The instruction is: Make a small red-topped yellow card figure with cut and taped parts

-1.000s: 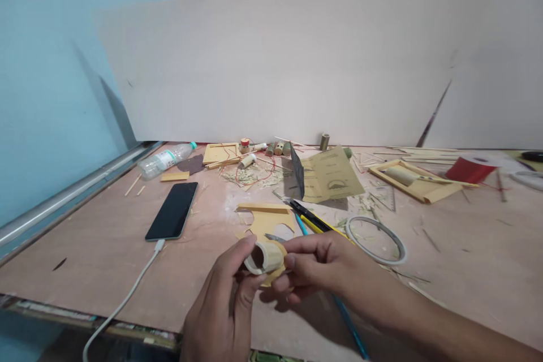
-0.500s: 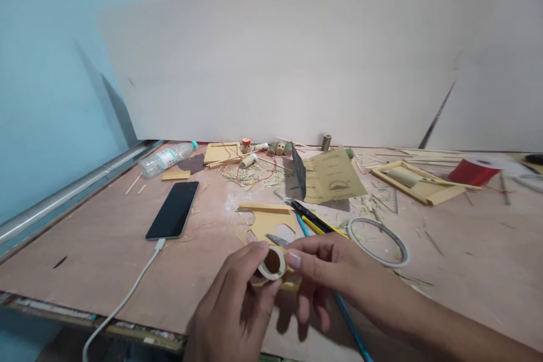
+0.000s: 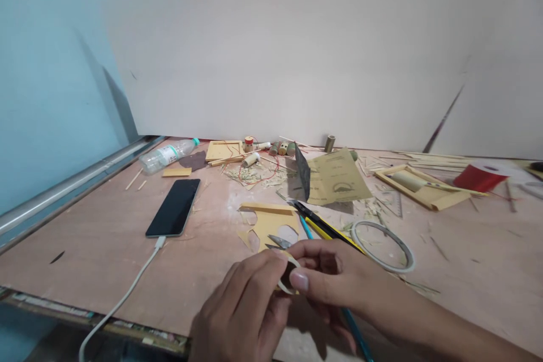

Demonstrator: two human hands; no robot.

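Note:
A short bamboo tube [image 3: 287, 278], pale-rimmed and dark inside, sits between my hands near the table's front. My left hand [image 3: 244, 300] is closed around its left side. My right hand [image 3: 328, 271] pinches the right side, its thumb over the rim and part of the opening; some of its fingers are hidden. Just beyond lie scissor blades [image 3: 278, 242] and a tan card sheet [image 3: 271, 220] with round cut-outs. A black-and-yellow utility knife [image 3: 318, 219] and a blue stick-like tool [image 3: 356, 334] extend beneath or beside my right hand.
A phone [image 3: 173, 207] with a white cable [image 3: 123, 300] lies left, a plastic bottle [image 3: 167, 155] behind it. Folded sandpaper [image 3: 337, 178] stands mid-table. A tape roll [image 3: 409, 257], a wooden frame [image 3: 424, 186] and a red ribbon spool [image 3: 481, 177] are at right. Bamboo shavings [image 3: 254, 175] are scattered about.
Both hands and the tube have shifted slightly right. The tube's opening has turned rightward, and my right thumb now covers more of it. The view has also shifted slightly.

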